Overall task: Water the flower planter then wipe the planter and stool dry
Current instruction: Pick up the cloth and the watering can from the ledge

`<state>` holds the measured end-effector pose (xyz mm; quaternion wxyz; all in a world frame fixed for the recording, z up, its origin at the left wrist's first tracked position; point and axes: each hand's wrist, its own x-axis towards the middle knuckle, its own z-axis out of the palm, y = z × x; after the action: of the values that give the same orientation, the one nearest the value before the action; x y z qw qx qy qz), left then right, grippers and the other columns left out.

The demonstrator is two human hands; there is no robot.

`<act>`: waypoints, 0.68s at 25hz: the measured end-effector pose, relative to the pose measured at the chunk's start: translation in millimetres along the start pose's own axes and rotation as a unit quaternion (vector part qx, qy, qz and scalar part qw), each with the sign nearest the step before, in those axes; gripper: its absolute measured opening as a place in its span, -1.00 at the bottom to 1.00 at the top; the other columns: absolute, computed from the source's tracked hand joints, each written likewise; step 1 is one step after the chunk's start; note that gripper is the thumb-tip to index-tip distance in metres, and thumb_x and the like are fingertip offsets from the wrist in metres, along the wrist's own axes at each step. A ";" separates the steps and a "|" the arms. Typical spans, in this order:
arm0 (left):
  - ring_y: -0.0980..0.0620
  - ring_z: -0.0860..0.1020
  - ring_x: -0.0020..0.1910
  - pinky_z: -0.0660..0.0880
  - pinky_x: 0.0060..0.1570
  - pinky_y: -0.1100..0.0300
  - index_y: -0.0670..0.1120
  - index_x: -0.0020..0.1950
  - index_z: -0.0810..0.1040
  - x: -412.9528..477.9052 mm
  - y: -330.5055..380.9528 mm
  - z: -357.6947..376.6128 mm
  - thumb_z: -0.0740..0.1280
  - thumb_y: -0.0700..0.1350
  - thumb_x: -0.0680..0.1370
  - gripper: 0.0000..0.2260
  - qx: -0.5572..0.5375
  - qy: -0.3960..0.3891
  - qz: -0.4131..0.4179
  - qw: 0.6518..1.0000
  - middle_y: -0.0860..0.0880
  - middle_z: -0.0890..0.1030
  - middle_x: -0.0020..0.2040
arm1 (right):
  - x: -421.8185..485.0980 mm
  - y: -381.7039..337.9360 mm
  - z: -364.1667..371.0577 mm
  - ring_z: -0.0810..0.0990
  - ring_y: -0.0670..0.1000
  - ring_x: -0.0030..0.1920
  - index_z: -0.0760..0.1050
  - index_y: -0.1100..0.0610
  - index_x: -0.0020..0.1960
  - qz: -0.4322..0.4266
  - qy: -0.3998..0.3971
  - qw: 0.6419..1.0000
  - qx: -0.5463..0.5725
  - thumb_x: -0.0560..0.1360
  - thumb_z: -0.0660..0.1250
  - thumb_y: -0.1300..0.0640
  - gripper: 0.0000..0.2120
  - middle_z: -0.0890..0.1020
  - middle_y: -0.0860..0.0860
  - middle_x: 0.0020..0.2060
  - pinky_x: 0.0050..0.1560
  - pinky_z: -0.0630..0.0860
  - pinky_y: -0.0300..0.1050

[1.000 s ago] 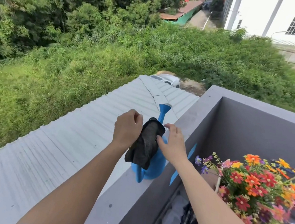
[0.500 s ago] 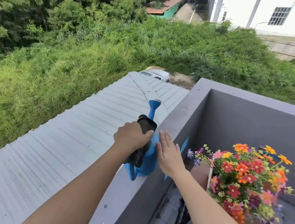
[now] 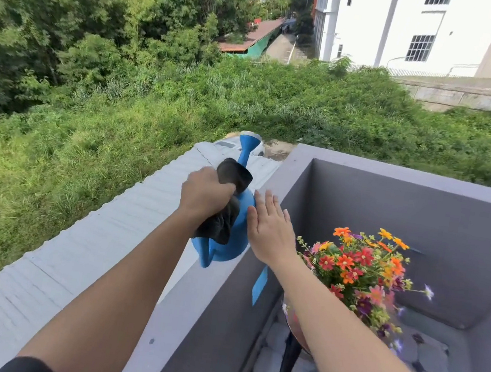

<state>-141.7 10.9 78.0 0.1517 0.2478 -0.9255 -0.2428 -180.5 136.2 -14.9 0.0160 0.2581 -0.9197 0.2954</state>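
A blue watering can (image 3: 231, 240) stands on top of the grey balcony wall (image 3: 185, 313), its spout pointing away. A dark cloth (image 3: 226, 202) is draped over its handle, and my left hand (image 3: 205, 193) is closed around the cloth and the handle beneath it. My right hand (image 3: 270, 227) is flat with its fingers apart, resting against the can's right side. The planter (image 3: 297, 325) with red, orange and pink flowers (image 3: 359, 265) sits at the lower right on a black stool (image 3: 288, 368); my right forearm hides much of both.
Past the wall a corrugated metal roof (image 3: 70, 256) slopes down, with grass beyond. A blue tape strip (image 3: 259, 284) is stuck on the wall's inner face. The balcony floor (image 3: 428, 359) is tiled, and grey walls enclose its corner.
My left hand has come over the cloth and closed on it and the can's handle. My right hand let go of the cloth and opened flat beside the can.
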 end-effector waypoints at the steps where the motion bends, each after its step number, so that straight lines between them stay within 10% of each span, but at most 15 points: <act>1: -0.23 0.55 -0.07 0.38 -0.19 0.11 -0.25 -0.08 0.53 -5.3 22.4 -8.1 0.34 -0.03 0.43 -0.72 -0.006 0.011 0.023 1.000 -0.22 0.62 -0.10 | -4.5 2.8 -23.8 -0.05 0.05 0.55 -0.05 0.04 0.54 0.000 0.024 1.000 0.002 0.63 -0.15 -0.07 -0.49 0.00 0.05 0.56 0.50 -0.07 0.06; 8: -0.17 0.54 -0.14 0.39 -0.22 0.10 -0.26 -0.11 0.54 -78.6 190.8 -31.5 0.39 0.02 0.42 -0.68 -0.129 0.028 0.120 0.984 -0.18 0.57 -0.16 | -77.8 60.4 -181.4 0.06 0.04 0.53 -0.02 0.20 0.53 -0.009 0.171 0.977 0.126 0.64 -0.06 0.00 -0.48 0.10 0.10 0.54 0.51 0.04 -0.01; 17: -0.17 0.60 -0.09 0.55 -0.07 0.02 -0.21 -0.12 0.59 -190.1 318.9 127.2 0.37 0.09 0.31 -0.63 -0.222 -0.159 0.173 0.946 -0.18 0.64 -0.13 | -229.7 225.8 -223.6 0.22 0.05 0.48 -0.03 0.09 0.54 0.168 0.305 0.922 0.170 0.64 -0.05 -0.02 -0.49 0.19 0.05 0.52 0.45 0.17 -0.04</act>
<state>-157.6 401.9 108.4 0.0932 0.0018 -0.8889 -0.4485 -118.4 522.7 7.0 0.2013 -0.0036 -0.8360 0.5104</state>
